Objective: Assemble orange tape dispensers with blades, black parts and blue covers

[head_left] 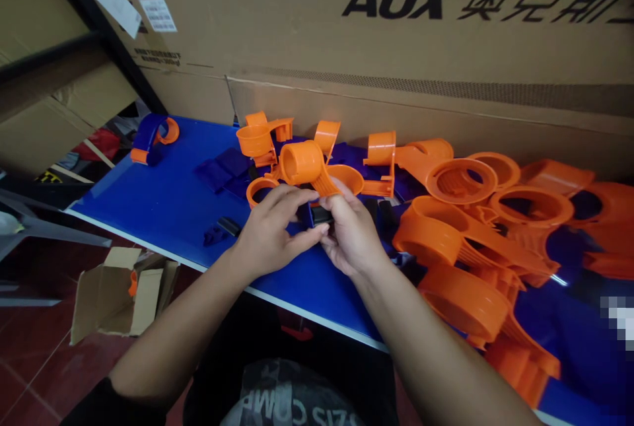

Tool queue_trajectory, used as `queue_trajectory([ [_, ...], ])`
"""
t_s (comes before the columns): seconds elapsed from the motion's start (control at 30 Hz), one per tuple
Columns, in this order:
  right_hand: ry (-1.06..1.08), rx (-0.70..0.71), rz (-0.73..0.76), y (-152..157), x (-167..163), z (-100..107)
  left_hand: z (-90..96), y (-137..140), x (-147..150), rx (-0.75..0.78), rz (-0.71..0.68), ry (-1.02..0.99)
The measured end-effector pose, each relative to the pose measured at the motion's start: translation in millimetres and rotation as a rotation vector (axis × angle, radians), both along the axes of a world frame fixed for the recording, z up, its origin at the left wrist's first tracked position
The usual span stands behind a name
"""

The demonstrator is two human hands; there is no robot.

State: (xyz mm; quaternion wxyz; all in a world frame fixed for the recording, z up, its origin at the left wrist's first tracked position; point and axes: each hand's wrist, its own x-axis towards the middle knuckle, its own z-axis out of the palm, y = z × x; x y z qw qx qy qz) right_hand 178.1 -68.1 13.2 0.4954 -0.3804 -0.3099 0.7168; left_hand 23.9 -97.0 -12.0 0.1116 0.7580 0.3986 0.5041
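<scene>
Over the blue table, my right hand is closed around the handle end of an orange tape dispenser, whose ring points away from me. At its near end shows a black roller-like part with a dark blue edge. My left hand pinches this part from the left with thumb and fingers; the exact contact is partly hidden. To the left of my left hand lie small dark blue and black pieces. Several orange dispenser bodies are heaped to the right and behind my hands.
Dark blue parts lie among the orange ones. An orange and blue dispenser stands at the table's far left corner. A large cardboard box walls off the back. On the floor sits an opened carton.
</scene>
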Motion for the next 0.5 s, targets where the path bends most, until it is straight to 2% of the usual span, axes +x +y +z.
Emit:
queue_trajectory([
  [0.23,-0.032,-0.033,0.018,-0.2,-0.5,1.6,1.4,2.9,-12.5,-0.051,-0.117,-0.087],
  [0.5,-0.009,-0.042,-0.002,-2.2,-1.1,2.8,2.8,-8.1,1.6,-0.042,0.052,-0.113],
])
